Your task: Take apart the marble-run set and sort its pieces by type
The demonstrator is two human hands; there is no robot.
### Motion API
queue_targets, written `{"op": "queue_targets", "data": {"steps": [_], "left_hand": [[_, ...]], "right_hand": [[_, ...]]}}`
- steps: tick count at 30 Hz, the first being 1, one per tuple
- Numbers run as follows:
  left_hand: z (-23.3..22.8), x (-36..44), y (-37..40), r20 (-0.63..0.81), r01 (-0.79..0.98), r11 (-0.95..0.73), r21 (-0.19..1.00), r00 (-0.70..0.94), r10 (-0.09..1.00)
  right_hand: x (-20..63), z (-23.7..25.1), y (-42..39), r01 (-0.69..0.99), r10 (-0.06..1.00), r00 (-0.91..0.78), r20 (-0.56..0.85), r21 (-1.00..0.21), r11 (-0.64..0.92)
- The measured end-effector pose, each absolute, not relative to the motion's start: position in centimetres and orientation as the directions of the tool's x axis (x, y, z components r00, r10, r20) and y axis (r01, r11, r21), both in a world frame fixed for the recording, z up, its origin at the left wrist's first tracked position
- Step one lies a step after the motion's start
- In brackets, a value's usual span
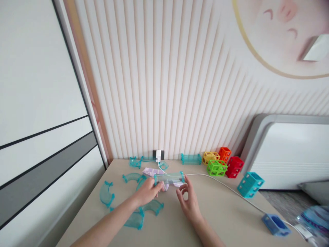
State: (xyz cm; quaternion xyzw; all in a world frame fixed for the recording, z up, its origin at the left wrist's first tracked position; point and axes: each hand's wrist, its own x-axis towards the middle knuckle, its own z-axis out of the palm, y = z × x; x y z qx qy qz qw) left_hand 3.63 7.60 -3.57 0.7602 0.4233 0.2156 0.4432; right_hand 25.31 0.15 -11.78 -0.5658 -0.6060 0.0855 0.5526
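Straight translucent teal plastic track piece (169, 178) lies across beige tabletop (221, 212), just in front of pale lilac folded paper (151, 171). Left hand (147, 192) closed around track's left end, fingers curled over it. Right hand (189, 200) half open, fingertips (185, 179) at track's right end; contact cannot be confirmed. Curved teal track segments (106, 193) scattered at left. White cable (231, 188) runs rightward. Green lattice cube (217, 167), red lattice cubes (234, 166) near wall.

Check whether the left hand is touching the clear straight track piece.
Touching. The head view shows the left hand with its fingers closed around the left end of the clear straight track piece.
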Motion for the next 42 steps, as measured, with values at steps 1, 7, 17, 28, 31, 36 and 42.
{"op": "queue_targets", "data": {"steps": [1, 7, 17, 28, 31, 36, 42], "left_hand": [[-3.9, 4.2, 7.3, -0.09, 0.437, -0.209, 0.875, 0.571, 0.816], [-5.8, 7.1, 8.2, -0.16, 0.374, -0.081, 0.924, 0.571, 0.805], [-5.7, 12.1, 14.3, 0.152, 0.251, -0.275, 0.928, 0.418, 0.896], [-5.9, 21.2, 20.0, 0.146, 0.457, -0.317, 0.831, 0.37, 0.917], [-6.2, 22.8, 20.6, 0.122, 0.528, -0.319, 0.787, 0.374, 0.919], [-6.4, 23.9, 20.6, 0.098, 0.632, -0.336, 0.698, 0.38, 0.92], [-6.0, 24.1, 19.8, 0.098, 0.708, -0.368, 0.603, 0.392, 0.915]], "right_hand": [[25.4, -11.7, 0.1, 0.584, 0.779, 0.268, 0.566, -0.739, 0.336], [27.1, -10.7, 0.8, 0.54, 0.798, 0.398, 0.452, -0.819, 0.194], [32.8, -8.4, 5.4, 0.626, 0.863, 0.384, 0.329, -0.779, 0.018], [41.4, -3.3, 12.0, 0.84, 0.925, 0.362, 0.113, -0.469, -0.271], [42.5, -3.1, 13.1, 0.865, 0.929, 0.36, 0.082, -0.402, -0.299], [43.6, -3.0, 14.1, 0.905, 0.938, 0.341, 0.057, -0.289, -0.312], [44.4, -2.9, 14.8, 0.934, 0.948, 0.318, 0.008, -0.175, -0.312]]}}
